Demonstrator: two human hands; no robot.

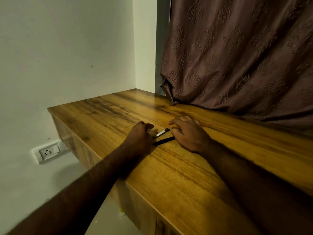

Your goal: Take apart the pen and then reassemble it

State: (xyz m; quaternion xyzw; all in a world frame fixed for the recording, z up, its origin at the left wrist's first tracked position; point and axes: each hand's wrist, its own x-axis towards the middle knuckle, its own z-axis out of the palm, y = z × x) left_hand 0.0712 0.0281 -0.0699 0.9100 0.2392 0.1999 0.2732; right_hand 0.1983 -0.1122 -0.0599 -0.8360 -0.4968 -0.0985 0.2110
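The pen lies in pieces on the tabletop (186, 167) between the two hands: a short piece with a pale band, the cap (162, 133), and just nearer the camera a slim dark piece, the barrel (164, 141), the two lying almost parallel and apart. Whether a smaller part sits by the left hand cannot be told; that spot is blurred.

The step appears to be gathering parts to rejoin them. To do it well, each hand should pinch one piece near its open end, line the two up along one axis, then push or twist gently so nothing skids off the smooth wood.

The left hand (138, 134) rests knuckles-up, fingers (149, 128) curled closed in a loose fist; whether it grips anything cannot be told. The right hand (188, 133) lies palm-down, fingers spread open, fingertips at the far ends of both pieces. Both forearms reach in low over the near edge.
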